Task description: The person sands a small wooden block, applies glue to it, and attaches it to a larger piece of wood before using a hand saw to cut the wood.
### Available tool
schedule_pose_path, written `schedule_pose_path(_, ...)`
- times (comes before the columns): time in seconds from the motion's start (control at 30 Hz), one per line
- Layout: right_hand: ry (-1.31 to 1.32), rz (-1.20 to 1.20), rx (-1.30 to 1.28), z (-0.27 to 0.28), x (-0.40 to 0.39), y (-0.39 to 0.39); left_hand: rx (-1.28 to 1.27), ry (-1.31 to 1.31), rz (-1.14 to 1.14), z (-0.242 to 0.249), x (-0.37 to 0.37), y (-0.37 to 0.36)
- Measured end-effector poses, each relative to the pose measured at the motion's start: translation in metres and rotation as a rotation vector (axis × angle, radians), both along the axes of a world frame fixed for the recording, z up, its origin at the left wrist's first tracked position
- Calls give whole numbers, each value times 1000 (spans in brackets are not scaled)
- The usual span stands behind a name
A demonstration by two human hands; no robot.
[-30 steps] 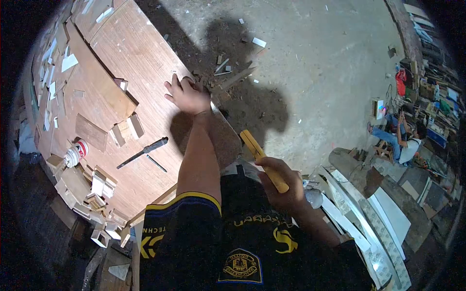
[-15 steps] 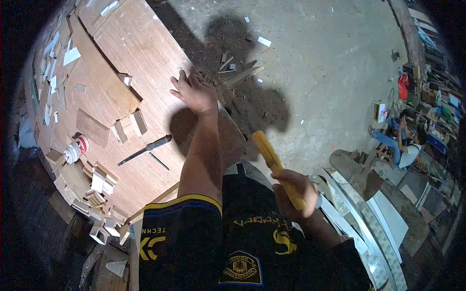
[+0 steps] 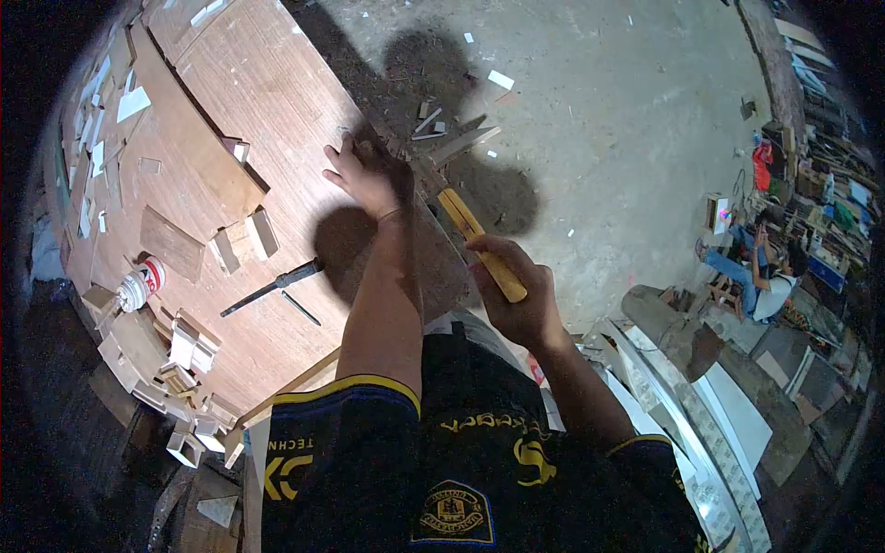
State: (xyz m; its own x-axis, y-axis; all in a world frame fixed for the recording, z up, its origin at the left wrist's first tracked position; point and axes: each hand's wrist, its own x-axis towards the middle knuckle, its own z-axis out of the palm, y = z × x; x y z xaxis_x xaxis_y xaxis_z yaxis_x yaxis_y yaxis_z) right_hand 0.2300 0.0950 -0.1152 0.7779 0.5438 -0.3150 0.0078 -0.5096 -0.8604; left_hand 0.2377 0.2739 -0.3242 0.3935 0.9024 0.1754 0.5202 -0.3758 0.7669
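My left hand (image 3: 373,184) rests at the long edge of the wood-grained panel (image 3: 277,101), its fingers spread and partly in shadow. A small light speck lies on the panel by the fingertips. My right hand (image 3: 516,288) is wrapped round a yellow wooden bar (image 3: 490,263) with a dark slot along its middle. The bar slants up and left, over the floor beside the panel. On the panel, left of my left forearm, lie a long dark tool (image 3: 272,288) and a thinner dark rod (image 3: 301,309).
A white tub with red lettering (image 3: 143,281) and small wooden box pieces (image 3: 194,346) stand at the left. A curved board (image 3: 198,138) lies among offcuts. Long pale strips (image 3: 682,442) lie at lower right. A person (image 3: 761,272) sits near scrap piles at far right.
My right hand has moved up and left with the yellow bar, closer to the panel's edge. My left hand stays in about the same place.
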Motion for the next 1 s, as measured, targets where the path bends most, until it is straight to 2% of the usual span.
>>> schedule_pose_path(0.07,10,10,-18,-3,-1,-1,17,36,-9,-5,0,2)
schedule_pose_path(0.13,1,45,-27,-7,-3,-4,-97,-41,66,-25,-3,8)
schedule_pose_path(0.33,25,56,-38,-8,-4,-3,-50,19,27,-43,-6,13)
schedule_pose_path(0.47,15,72,-11,-4,-6,-3,-40,-6,55,-36,-2,11)
schedule_pose_path(0.67,54,86,-119,2,-8,-2,-4,-69,62,-37,-2,9)
schedule_pose_path(0.77,112,96,-159,10,-12,-2,-26,-13,72,-35,0,12)
schedule_pose_path(0.87,-12,79,-60,12,-13,-2,-92,70,45,-22,4,12)
schedule_pose_path(0.93,145,84,-184,19,-5,6,-116,81,50,-16,6,10)
schedule_pose_path(1.0,165,95,-190,15,-5,10,-98,108,21,-6,4,7)
